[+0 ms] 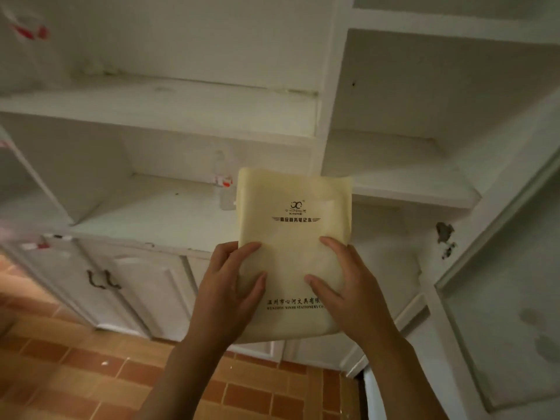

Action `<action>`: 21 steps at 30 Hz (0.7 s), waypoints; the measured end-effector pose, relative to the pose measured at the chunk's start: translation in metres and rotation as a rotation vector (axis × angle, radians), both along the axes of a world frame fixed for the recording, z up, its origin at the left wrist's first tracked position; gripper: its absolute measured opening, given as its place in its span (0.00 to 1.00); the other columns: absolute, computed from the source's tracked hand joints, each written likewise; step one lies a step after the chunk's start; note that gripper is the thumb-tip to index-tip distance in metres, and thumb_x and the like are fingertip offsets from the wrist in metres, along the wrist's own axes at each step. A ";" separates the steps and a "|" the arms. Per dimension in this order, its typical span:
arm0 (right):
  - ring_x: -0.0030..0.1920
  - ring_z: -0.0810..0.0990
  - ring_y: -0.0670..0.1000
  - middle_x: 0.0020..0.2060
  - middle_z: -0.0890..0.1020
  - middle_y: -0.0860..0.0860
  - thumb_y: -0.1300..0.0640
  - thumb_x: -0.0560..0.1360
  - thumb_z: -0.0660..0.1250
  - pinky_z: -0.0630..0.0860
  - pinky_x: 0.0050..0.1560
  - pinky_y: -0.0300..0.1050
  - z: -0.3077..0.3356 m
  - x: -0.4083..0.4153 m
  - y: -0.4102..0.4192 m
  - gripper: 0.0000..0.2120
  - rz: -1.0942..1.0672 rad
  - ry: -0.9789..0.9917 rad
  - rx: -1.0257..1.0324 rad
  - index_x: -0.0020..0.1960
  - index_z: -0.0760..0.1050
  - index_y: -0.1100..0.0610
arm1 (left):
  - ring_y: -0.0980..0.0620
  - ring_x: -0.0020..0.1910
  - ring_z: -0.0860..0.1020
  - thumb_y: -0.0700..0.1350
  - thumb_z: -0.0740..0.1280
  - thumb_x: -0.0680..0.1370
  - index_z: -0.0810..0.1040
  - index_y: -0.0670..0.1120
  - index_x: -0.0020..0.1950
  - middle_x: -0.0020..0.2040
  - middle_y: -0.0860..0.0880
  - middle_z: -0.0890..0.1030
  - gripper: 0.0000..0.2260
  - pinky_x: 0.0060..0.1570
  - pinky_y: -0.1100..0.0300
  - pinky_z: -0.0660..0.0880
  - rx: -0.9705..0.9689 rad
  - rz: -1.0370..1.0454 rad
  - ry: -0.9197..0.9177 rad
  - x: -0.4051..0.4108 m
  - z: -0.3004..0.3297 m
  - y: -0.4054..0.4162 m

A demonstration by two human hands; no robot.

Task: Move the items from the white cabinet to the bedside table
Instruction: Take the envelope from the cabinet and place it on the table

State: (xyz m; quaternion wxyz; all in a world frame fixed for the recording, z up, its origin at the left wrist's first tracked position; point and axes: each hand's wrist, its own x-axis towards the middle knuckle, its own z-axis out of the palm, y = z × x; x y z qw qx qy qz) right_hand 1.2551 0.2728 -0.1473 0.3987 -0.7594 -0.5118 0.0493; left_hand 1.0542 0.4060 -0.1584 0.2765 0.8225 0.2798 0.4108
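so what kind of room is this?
Probably a room in a home: a built-in white cabinet with open shelves, orange floor tiles, and both hands, left hand and right hand, holding a yellow notebook.

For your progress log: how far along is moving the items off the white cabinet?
Done: nothing shown; no bedside table in view. In hand: both the left hand and right hand hold the cream notebook before the cabinet. Left: a clear bottle stands on its shelf.

Cream packet [293, 253], upper print: "XINHE" under a small logo
Cream packet, lower print: "WENZHOU XINHE STATIONERY CO" (Chinese lines above it, partly covered)
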 end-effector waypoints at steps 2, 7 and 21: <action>0.55 0.77 0.40 0.64 0.71 0.39 0.42 0.78 0.70 0.82 0.49 0.43 -0.002 -0.038 0.008 0.30 0.061 0.008 -0.011 0.75 0.61 0.38 | 0.60 0.57 0.75 0.57 0.66 0.77 0.75 0.52 0.70 0.63 0.53 0.73 0.23 0.49 0.64 0.77 0.004 0.054 0.014 -0.045 -0.003 -0.002; 0.54 0.76 0.41 0.63 0.72 0.40 0.42 0.78 0.71 0.81 0.50 0.46 -0.007 -0.128 0.037 0.30 0.211 0.013 -0.030 0.75 0.61 0.36 | 0.57 0.55 0.77 0.57 0.66 0.77 0.75 0.51 0.71 0.63 0.53 0.73 0.23 0.50 0.58 0.79 -0.009 0.212 0.030 -0.156 -0.008 -0.011; 0.55 0.78 0.48 0.62 0.71 0.41 0.42 0.76 0.71 0.81 0.52 0.54 -0.010 -0.323 0.145 0.30 0.682 -0.021 -0.070 0.74 0.62 0.37 | 0.61 0.58 0.74 0.53 0.69 0.76 0.75 0.52 0.70 0.62 0.54 0.72 0.23 0.53 0.55 0.78 -0.058 0.705 0.007 -0.363 -0.016 -0.020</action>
